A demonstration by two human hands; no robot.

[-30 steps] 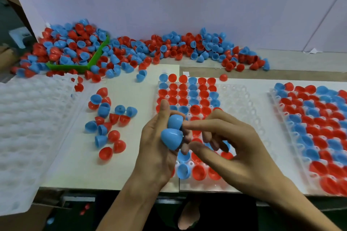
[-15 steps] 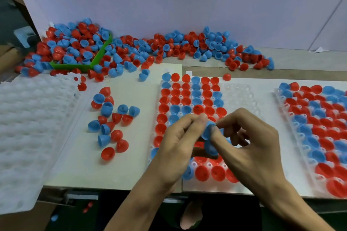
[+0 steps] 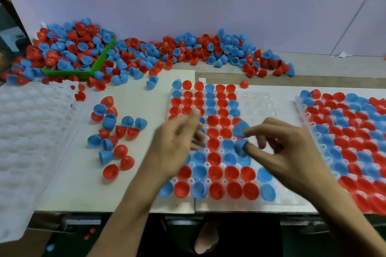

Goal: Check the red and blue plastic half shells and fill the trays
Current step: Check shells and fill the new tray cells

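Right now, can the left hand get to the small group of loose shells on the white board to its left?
Probably yes. The left hand holds nothing visible, though it is blurred, and the loose shells lie uncovered on the white board, nothing between.

1. left hand [image 3: 175,148] motion-blurred; finger pose and any held shell cannot be told.
2. middle tray [image 3: 253,100]: pockets beneath both hands hidden.
3. right hand [image 3: 288,152] fingertip covers part of a blue half shell [image 3: 240,148].
4. filled tray [image 3: 344,131] right of the right hand cut off by the frame edge.
5. empty tray [image 3: 27,131] left of the left hand cut off at the left edge.
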